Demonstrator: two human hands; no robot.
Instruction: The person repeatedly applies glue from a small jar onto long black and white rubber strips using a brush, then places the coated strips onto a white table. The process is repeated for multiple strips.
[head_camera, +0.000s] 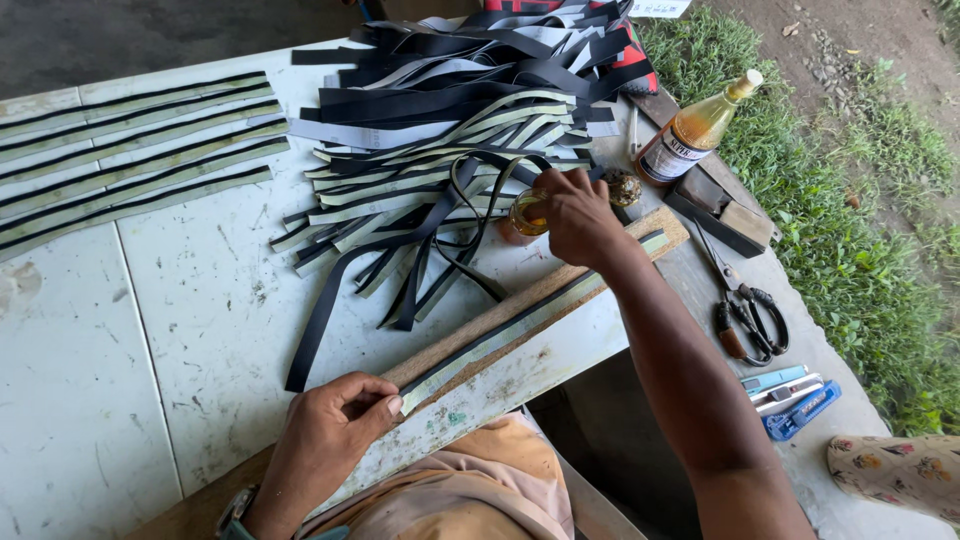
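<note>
Right hand (577, 215), just above the middle of the frame, is curled over a small clear jar of amber liquid (522, 215), its fingers closed about something at the jar's mouth that is too hidden to name. Left hand (335, 415), at the lower middle, is pinched shut on the near end of a long two-tone strip, pale green with a black edge (520, 325), pressing it flat on a narrow brown wooden board (660, 222) that runs diagonally from the lower middle toward the upper right across the edge of the scuffed white worktop (200, 330). Just beyond the jar, a loose heap of black rubbery strips and pale green ones (440, 150) spreads toward the top of the frame. At the upper left, a neat row of paired green-and-black strips (130, 150) lies flat and parallel, apparently finished pieces, so the work looks partly done, with one strip in hand on the board and the big heap left. Right of the jar stands a tilted glass bottle of golden liquid with a pale cap (695, 130), beside a dark block (720, 205). Lower right lie black-handled scissors (745, 320) and blue utility knives (795, 395), with grass (850, 200) beyond the worktop.
</note>
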